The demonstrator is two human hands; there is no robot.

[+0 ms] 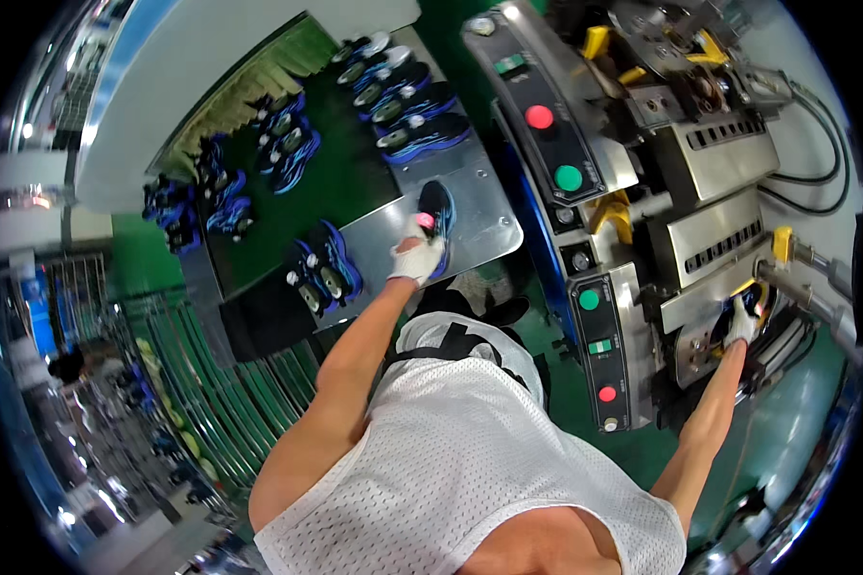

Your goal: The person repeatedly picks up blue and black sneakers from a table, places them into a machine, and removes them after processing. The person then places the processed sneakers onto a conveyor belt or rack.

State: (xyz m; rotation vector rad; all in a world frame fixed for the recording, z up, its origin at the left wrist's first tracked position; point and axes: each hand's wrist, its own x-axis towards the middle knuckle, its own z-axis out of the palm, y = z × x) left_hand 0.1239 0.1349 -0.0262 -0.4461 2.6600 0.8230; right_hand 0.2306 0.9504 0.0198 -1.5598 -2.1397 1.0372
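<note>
My left hand (418,259), in a white glove, grips a black and blue sneaker (437,206) at its near end, on the metal ledge (489,225) of the table in front of me. A small pink patch shows beside the fingers. Far to the right, my gloved right hand (741,326) reaches into the lower station of a metal machine (724,235). Its fingers close round a dark shoe (752,303) there, partly hidden by the hand and the machine parts.
Several similar sneakers (422,134) stand in a row on the ledge's far part. Other sneakers (288,144) and a near pair (324,268) rest on the green belt (345,182). Control panels (599,350) with coloured buttons face me. Metal rails (211,383) lie at the left.
</note>
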